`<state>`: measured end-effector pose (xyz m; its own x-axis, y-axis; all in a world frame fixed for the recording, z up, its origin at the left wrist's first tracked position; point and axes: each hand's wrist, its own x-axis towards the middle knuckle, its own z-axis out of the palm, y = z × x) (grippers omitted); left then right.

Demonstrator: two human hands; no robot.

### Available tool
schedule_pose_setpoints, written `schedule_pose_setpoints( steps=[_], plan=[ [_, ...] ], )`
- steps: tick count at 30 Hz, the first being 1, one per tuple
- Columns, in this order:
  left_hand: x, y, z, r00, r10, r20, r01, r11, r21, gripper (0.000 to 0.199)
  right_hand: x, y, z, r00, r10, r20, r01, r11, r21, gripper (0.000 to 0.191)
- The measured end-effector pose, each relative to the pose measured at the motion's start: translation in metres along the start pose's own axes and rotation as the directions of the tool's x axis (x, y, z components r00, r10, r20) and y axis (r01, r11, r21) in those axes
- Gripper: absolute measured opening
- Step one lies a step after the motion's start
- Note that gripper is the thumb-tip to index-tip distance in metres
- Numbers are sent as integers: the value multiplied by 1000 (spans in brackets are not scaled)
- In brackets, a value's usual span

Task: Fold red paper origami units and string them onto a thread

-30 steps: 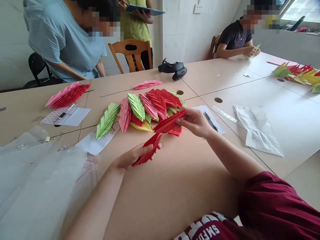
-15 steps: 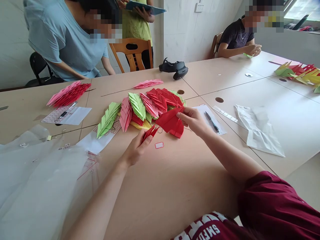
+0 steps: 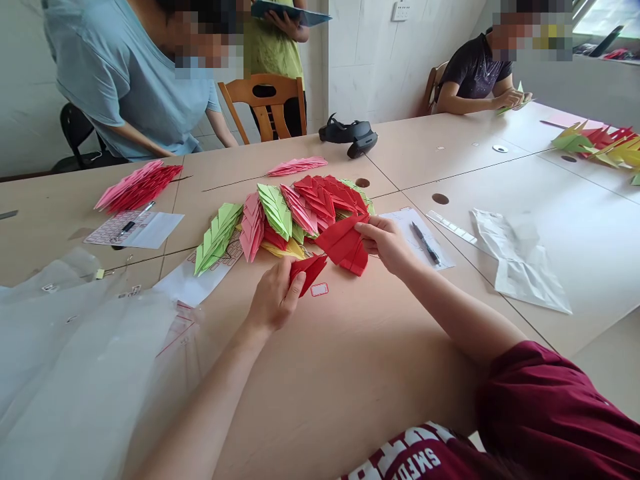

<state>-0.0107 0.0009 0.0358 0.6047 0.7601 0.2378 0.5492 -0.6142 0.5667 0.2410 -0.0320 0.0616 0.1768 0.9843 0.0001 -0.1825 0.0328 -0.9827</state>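
Fingers of the left hand [image 3: 274, 293], at the centre of the frame, are pinched against the thumb around a narrow folded red paper piece [image 3: 310, 272], its pointed end aimed up and to the right. Just beside it, the right hand [image 3: 383, 240] grips a broader red paper piece [image 3: 341, 236] by its right end, thumb and fingertips pressed together on it; whether the two pieces touch cannot be told. Beyond them, above the centre of the frame, a pile of pleated, leaf-shaped paper pieces [image 3: 315, 200] in green, pink, red and yellow lies on a light-brown table [image 3: 350, 373]. Right of the pile, a slim dark pen [image 3: 425, 243] rests on a white paper sheet [image 3: 400, 217]. Cloudy translucent plastic sheeting [image 3: 75, 360] spreads across the lower left of the frame.
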Motion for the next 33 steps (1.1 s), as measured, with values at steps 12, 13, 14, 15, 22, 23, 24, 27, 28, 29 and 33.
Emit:
schedule_pose_setpoints(
  steps=[12, 13, 14, 15, 22, 23, 24, 27, 28, 29, 33],
  plan=[
    [0, 4, 0, 988, -144, 49, 144, 990, -2, 31, -2, 4, 4, 994, -106, -30, 100, 981, -165, 34],
    [0, 4, 1, 992, -120, 45, 120, 993, 3, 31, -2, 5, 4, 994, -102, -27, 96, 983, -155, 35],
    [0, 3, 2, 996, -87, 35, 86, 996, 12, 30, -2, 5, 4, 996, -89, -23, 85, 987, -139, 35],
    [0, 3, 2, 998, -51, 25, 50, 998, 23, 29, -1, 6, 4, 997, -73, -20, 70, 990, -119, 36],
    [0, 4, 1, 1000, -13, -18, 14, 999, 49, 29, 1, 9, 3, 999, -20, -33, 15, 990, -141, 38],
    [0, 4, 1, 1000, -18, -17, 19, 999, 39, 29, 1, 9, 3, 999, -19, -34, 14, 989, -146, 39],
    [0, 4, 1, 1000, -22, -15, 23, 999, 32, 29, 1, 10, 3, 999, -18, -38, 13, 989, -145, 39],
    [0, 4, 1, 1000, -27, -15, 28, 999, 19, 30, 2, 10, 2, 999, 0, -45, -5, 993, -120, 44],
    [0, 5, 1, 999, -29, -16, 29, 1000, 11, 31, 2, 11, 2, 999, 12, -43, -17, 994, -109, 45],
    [0, 5, 0, 999, -33, -15, 33, 999, -1, 31, 3, 11, 2, 999, 24, -41, -28, 995, -100, 46],
    [0, 8, -2, 997, -83, -2, 83, 994, -76, 33, 5, 13, 0, 998, 49, -33, -51, 997, -66, 47]
  ],
)
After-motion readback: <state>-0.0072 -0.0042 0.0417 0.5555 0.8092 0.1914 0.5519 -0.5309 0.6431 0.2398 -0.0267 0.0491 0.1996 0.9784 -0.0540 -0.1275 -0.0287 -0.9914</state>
